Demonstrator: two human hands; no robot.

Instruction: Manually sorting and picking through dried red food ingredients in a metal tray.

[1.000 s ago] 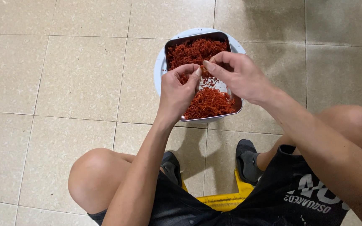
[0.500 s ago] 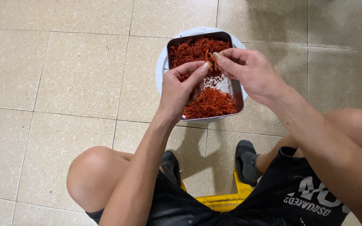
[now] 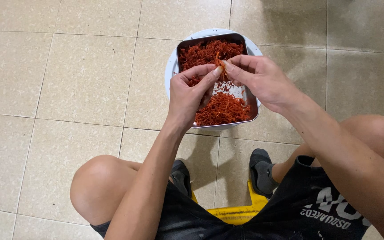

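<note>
— What do you see, going from the left?

— Tiled floor [image 3: 67,80], then one bare knee [image 3: 95,186]. Up from it runs the forearm to the left hand [image 3: 191,95], which hangs over the tray [image 3: 250,100].

— One tray?

— One, metal, square with rounded corners. It sits on one white round tub [image 3: 170,73], whose rim shows around it.

— What is in it?

— Red shreds [image 3: 221,109], in two heaps: one at the far end, one at the near end. A bare strip of metal lies between them with a few loose bits on it.

— And the left fingers?

— Thumb and forefinger are pressed together on a small tuft [image 3: 219,62] of the red shreds; the other fingers curl beneath.

— The right hand [image 3: 261,82]?

— Its fingertips meet the left ones on the same tuft, pinching it too. So the tuft is held between both hands, just above the far heap.

— Further right?

— The second knee [image 3: 374,133]. Lower down, two feet in dark socks [image 3: 263,173] on the floor, and one yellow stool [image 3: 236,213] edge between the legs. Black shorts [image 3: 316,209] with white print.
</note>
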